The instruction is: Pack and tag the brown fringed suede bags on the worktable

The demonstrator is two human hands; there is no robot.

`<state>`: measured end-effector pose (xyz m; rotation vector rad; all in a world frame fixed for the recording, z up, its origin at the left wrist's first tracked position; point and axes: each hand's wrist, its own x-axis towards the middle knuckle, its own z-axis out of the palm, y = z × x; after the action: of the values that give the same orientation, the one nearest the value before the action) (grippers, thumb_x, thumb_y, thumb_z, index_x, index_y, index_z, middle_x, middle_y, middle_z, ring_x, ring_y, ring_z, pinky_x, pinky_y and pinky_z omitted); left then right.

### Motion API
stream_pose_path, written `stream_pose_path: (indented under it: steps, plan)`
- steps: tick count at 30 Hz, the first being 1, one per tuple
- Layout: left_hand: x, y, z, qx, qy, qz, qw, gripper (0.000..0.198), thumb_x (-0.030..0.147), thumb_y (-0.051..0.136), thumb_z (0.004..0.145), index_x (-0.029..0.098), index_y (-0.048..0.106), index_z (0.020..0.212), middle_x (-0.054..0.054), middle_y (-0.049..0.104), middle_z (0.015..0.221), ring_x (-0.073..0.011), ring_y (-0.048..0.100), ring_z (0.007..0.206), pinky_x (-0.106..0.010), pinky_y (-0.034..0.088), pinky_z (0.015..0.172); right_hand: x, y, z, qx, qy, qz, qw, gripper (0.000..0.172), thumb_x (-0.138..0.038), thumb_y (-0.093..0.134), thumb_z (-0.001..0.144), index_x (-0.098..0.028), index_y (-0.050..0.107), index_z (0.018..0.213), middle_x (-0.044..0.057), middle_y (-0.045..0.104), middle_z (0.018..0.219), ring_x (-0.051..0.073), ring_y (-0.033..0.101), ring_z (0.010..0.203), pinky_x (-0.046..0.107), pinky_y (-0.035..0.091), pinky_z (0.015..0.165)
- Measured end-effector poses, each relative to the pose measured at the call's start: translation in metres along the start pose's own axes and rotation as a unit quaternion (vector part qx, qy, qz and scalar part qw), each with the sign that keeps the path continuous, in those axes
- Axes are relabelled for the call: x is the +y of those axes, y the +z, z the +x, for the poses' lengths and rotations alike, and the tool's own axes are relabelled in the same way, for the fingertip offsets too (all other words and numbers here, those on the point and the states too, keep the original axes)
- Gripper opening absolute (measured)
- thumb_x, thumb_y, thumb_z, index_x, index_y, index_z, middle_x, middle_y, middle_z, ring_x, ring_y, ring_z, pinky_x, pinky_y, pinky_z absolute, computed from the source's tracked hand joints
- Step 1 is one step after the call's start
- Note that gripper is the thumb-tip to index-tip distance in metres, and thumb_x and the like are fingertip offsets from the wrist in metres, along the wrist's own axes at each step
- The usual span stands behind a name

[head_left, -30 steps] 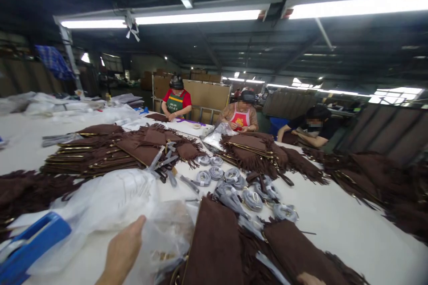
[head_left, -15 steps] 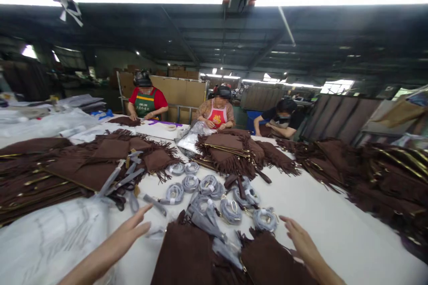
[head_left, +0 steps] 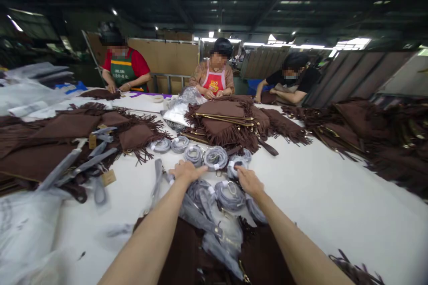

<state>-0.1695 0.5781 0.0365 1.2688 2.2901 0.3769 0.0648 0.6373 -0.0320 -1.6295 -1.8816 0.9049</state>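
My left hand [head_left: 186, 172] reaches over the coiled grey straps, thumb stretched to the right beside one wrapped coil [head_left: 216, 158]. Its other fingers point away from me and partly cover a coil underneath. Opposite it, my right hand [head_left: 250, 181] has its fingers bent onto another coiled strap [head_left: 236, 163], with the fingertips partly hidden. Between my forearms lie more wrapped coils [head_left: 230, 195] and plastic-covered short straps [head_left: 200, 218]. Dark brown fringed bags [head_left: 180, 254] lie nearest me, under my arms.
Brown fringed bags with gold zips are piled at the left [head_left: 67, 127], centre [head_left: 224, 118] and right [head_left: 354, 129]. A clear plastic bag [head_left: 182, 104] lies beyond the coils. Plastic sheeting [head_left: 26, 222] covers the near left. Several co-workers [head_left: 216, 73] work across the white table [head_left: 321, 196].
Both hands have moved forward and inward, from apart above the near bags to the coils. My view has tipped down and come nearer the table.
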Motion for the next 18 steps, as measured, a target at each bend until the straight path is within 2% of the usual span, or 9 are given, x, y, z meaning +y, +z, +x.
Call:
stream_pose_path:
  steps: [2,5,7,9,11,13,16,18]
  plan:
    - [0.026,0.025,-0.015,-0.001,0.054,-0.007,0.999,0.054,0.046,0.072,0.071,0.012,0.061,0.112,-0.023,0.053,0.13,-0.0429,0.043,0.128,-0.054,0.028,0.107,-0.008,0.019,-0.012,0.013,0.006,0.013,1.0,0.032,-0.042,0.053,0.097,-0.02,0.061,0.118,0.008,0.062,0.119,0.025,0.059,0.107,0.05,0.045,0.096]
    - [0.049,0.057,-0.031,0.013,0.102,-0.039,0.994,0.03,0.023,0.055,0.085,0.016,0.056,0.114,-0.016,0.055,0.123,-0.0292,0.055,0.117,-0.039,0.039,0.101,-0.019,0.044,-0.017,0.03,-0.005,0.06,0.998,0.03,-0.043,0.051,0.097,-0.019,0.063,0.109,0.007,0.064,0.111,0.024,0.059,0.104,0.047,0.045,0.094]
    - [0.056,0.067,-0.032,0.024,0.111,-0.062,0.992,0.028,0.016,0.047,0.086,0.017,0.052,0.114,-0.015,0.053,0.121,-0.0253,0.058,0.111,-0.034,0.042,0.096,-0.026,0.053,-0.013,0.042,-0.014,0.102,0.994,0.033,-0.046,0.049,0.097,-0.017,0.064,0.099,0.006,0.066,0.103,0.022,0.06,0.1,0.044,0.045,0.092]
    - [0.061,0.065,-0.033,0.026,0.12,-0.081,0.989,0.027,0.012,0.048,0.083,0.018,0.052,0.11,-0.013,0.051,0.12,-0.0231,0.057,0.11,-0.03,0.043,0.095,-0.034,0.053,-0.01,0.05,-0.019,0.148,0.988,0.04,-0.053,0.046,0.096,-0.017,0.064,0.092,0.004,0.067,0.093,0.021,0.061,0.092,0.041,0.047,0.086]
    - [0.068,0.056,-0.041,0.025,0.135,-0.094,0.986,0.025,0.01,0.05,0.08,0.018,0.053,0.104,-0.012,0.05,0.117,-0.0217,0.056,0.11,-0.027,0.043,0.096,-0.044,0.043,-0.016,0.055,-0.023,0.195,0.979,0.051,-0.062,0.038,0.093,-0.018,0.064,0.089,0.003,0.067,0.086,0.021,0.061,0.084,0.036,0.048,0.079]
    - [0.075,0.045,-0.066,0.026,0.154,-0.103,0.982,0.023,0.01,0.051,0.08,0.018,0.053,0.101,-0.012,0.05,0.115,-0.0211,0.056,0.108,-0.027,0.043,0.096,-0.05,0.021,-0.036,0.056,-0.036,0.236,0.969,0.059,-0.069,0.034,0.088,-0.018,0.065,0.09,0.003,0.069,0.086,0.022,0.061,0.084,0.033,0.048,0.078]
    - [0.08,0.036,-0.137,0.025,0.201,-0.111,0.973,0.025,0.009,0.048,0.083,0.018,0.053,0.106,-0.012,0.051,0.117,-0.0217,0.056,0.11,-0.03,0.044,0.099,-0.044,-0.028,-0.093,0.047,-0.052,0.269,0.961,0.058,-0.07,0.047,0.08,-0.018,0.067,0.093,0.006,0.071,0.09,0.025,0.061,0.089,0.034,0.049,0.082]
    - [0.078,0.037,-0.19,-0.007,0.272,-0.098,0.957,0.035,0.011,0.046,0.086,0.021,0.053,0.119,-0.013,0.049,0.13,-0.0235,0.055,0.117,-0.034,0.045,0.1,-0.027,-0.063,-0.137,0.021,-0.025,0.251,0.967,0.052,-0.068,0.055,0.079,-0.02,0.069,0.096,0.006,0.071,0.086,0.028,0.063,0.09,0.036,0.05,0.082]
